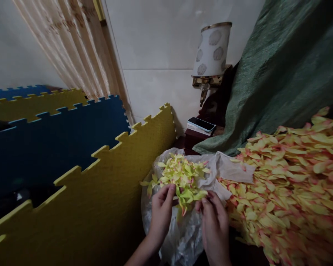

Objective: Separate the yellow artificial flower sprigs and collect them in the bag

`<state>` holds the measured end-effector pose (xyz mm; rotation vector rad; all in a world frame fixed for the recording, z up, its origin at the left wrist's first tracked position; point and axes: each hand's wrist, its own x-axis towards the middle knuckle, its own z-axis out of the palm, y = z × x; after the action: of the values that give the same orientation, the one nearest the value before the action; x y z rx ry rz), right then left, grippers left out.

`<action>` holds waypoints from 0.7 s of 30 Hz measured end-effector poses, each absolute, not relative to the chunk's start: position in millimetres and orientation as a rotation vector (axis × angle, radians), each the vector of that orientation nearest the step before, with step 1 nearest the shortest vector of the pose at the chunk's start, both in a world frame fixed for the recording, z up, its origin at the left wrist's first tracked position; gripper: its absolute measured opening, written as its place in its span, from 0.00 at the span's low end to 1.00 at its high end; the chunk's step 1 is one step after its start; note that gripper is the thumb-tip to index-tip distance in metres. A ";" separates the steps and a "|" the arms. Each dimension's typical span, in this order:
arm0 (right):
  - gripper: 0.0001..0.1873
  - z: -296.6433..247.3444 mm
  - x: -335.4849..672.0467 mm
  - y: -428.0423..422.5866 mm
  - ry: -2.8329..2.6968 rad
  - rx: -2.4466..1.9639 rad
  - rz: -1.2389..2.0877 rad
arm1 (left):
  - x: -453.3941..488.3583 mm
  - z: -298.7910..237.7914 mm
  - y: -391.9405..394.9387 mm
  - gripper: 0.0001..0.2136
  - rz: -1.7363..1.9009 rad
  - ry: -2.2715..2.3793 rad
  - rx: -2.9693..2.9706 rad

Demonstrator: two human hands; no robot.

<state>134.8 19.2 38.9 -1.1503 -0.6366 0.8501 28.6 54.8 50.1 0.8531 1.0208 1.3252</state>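
Note:
Between my two hands is a small bunch of yellow-green flower petals [189,197] with pink tips. My left hand [161,208] is closed on its left side, the thumb pointing up. At the right end of the bunch, my right hand [215,223] pinches a petal with the fingertips. Just beyond them, a heap of similar yellow flower pieces [180,168] lies on a clear plastic bag [180,240]. The bag spreads below and behind both hands. Whether the held petals are joined as one flower cannot be made out.
A large pile of yellow-pink petals [291,184] rises at the right, below a green woven sheet [269,77]. On the left stand yellow [122,177] and blue foam mats [72,136]. A phone [202,124] rests on a box near a wall lamp [213,50].

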 end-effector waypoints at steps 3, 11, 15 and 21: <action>0.10 47.7 128.8 20.3 -0.446 -1.057 0.815 | 29.8 50.0 59.4 0.15 1.421 1.030 0.731; 0.12 50.5 120.6 33.0 -0.390 -1.088 0.799 | 7.2 47.2 85.0 0.16 1.664 1.055 0.411; 0.10 40.9 151.5 37.5 -0.510 -1.130 0.561 | -16.1 52.0 93.6 0.17 1.776 1.152 0.428; 0.10 51.2 177.0 63.7 -0.556 -1.213 0.506 | -8.5 49.4 84.1 0.16 1.659 1.197 0.728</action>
<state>177.0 63.7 51.2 -1.2135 -0.5562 0.5055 -8.5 84.1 49.4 0.7279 1.1973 1.6587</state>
